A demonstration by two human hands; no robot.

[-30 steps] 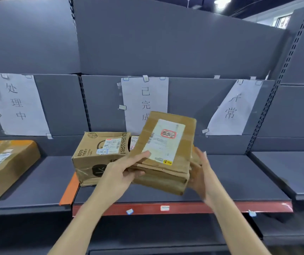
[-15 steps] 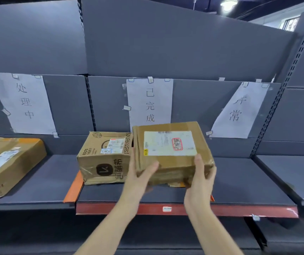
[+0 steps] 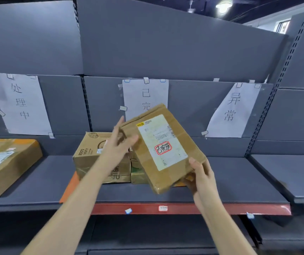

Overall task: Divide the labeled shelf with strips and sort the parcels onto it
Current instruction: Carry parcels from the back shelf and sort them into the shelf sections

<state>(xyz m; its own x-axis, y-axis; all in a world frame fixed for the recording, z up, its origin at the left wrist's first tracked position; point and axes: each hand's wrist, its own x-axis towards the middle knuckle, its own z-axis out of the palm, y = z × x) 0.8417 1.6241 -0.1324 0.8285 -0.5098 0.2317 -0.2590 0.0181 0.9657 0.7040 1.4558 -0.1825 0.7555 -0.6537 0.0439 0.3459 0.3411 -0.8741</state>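
With three parcels already set on the shelf [image 3: 221, 181], a stamped parcel [image 3: 163, 147] is gripped tilted above its front edge by the left hand [image 3: 119, 144] and right hand [image 3: 200, 173], not yet placed.

The held parcel [image 3: 163, 148] is brown cardboard with a white shipping label [image 3: 162, 142] bearing a red-outlined stamp [image 3: 163, 148] and a small yellow mark at its top corner. The shelf [image 3: 239, 183] is dark grey with a red front edge [image 3: 184, 208]. An orange strip [image 3: 69, 186] lies on it. The three paper signs [image 3: 20, 103] are white with grey characters.
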